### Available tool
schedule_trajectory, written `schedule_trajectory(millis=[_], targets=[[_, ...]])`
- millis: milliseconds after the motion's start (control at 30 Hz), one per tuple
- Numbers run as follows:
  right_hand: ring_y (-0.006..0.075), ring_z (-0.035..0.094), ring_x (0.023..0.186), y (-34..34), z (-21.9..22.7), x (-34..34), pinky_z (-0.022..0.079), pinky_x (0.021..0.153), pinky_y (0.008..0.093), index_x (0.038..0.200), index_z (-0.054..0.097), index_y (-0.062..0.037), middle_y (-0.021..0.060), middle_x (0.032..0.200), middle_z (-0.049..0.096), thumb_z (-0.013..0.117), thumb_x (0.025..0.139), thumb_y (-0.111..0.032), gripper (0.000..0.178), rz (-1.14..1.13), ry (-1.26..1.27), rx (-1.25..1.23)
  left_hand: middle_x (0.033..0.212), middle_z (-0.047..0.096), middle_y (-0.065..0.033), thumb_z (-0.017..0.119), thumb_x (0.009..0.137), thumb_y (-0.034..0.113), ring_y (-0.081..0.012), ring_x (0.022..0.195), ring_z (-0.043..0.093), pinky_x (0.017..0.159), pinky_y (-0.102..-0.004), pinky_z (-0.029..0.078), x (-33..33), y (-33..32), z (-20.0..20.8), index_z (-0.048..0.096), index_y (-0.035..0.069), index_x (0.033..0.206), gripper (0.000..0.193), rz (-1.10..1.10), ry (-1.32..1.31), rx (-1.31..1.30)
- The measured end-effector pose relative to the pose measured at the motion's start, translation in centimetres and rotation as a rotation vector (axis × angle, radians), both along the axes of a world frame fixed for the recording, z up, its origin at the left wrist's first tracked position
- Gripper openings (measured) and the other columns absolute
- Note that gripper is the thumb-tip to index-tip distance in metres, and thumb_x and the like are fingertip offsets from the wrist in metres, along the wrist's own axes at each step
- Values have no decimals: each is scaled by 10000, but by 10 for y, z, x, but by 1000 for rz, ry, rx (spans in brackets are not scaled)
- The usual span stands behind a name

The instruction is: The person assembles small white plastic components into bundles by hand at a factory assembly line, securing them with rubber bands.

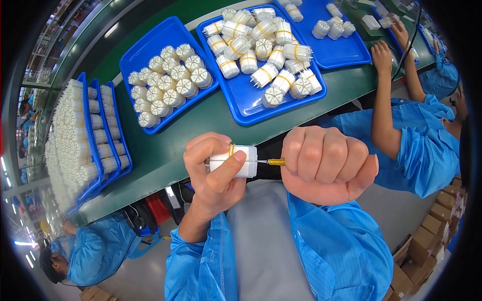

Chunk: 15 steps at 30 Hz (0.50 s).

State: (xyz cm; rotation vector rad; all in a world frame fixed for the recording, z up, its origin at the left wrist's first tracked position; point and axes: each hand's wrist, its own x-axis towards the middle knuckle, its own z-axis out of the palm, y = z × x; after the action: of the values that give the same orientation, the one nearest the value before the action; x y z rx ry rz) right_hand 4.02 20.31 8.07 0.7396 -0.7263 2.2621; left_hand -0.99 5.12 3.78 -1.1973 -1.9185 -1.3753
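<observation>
Your left hand (213,168) is wrapped around a white cylindrical part (234,161) with a yellow band, thumb pressed across its front and fingers curled over the top, holding it sideways just off the near edge of the green counter (165,155). Your right hand (326,165) is balled into a tight fist around a small tool (273,162); only its yellow collar and thin metal tip show, and that tip is going into the end of the white part. So the piece is in hand and the tool is engaged; how deep it sits, I can't tell.

Beyond the white part, on the counter, the middle blue tray (251,105) is heaped with banded white pieces lying every which way. By my reading those are yet to be worked, but that is a guess. Left of it, another blue tray (145,55) holds pieces stood on end in neat rows, which look like finished ones. Further left, stacked trays (93,135) are packed full. A fourth tray (341,50) to the right of the middle one holds only a few.

To the right of your fist, a co-worker in blue (427,145) reaches both arms onto the counter. Nothing lies between your hands and the trays.
</observation>
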Motion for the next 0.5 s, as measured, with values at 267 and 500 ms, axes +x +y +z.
schedule_trajectory(millis=[267,500], targets=[[138,352,394,-3,1,1,267,408,308,617,370,-125,-11,512,403,415,999,-379,462,-41,7,11,1022,439,-110,683,545,-146,-280,872,535,693,-355,493,2,-2,0,550,154,1127,669,6,-3,-9],[143,330,362,-13,1,-1,232,359,292,603,379,-96,5,481,388,442,997,-361,479,-163,95,32,1017,435,-103,688,553,-140,-271,873,527,683,-340,480,5,0,-2,550,158,1117,652,24,0,5]])
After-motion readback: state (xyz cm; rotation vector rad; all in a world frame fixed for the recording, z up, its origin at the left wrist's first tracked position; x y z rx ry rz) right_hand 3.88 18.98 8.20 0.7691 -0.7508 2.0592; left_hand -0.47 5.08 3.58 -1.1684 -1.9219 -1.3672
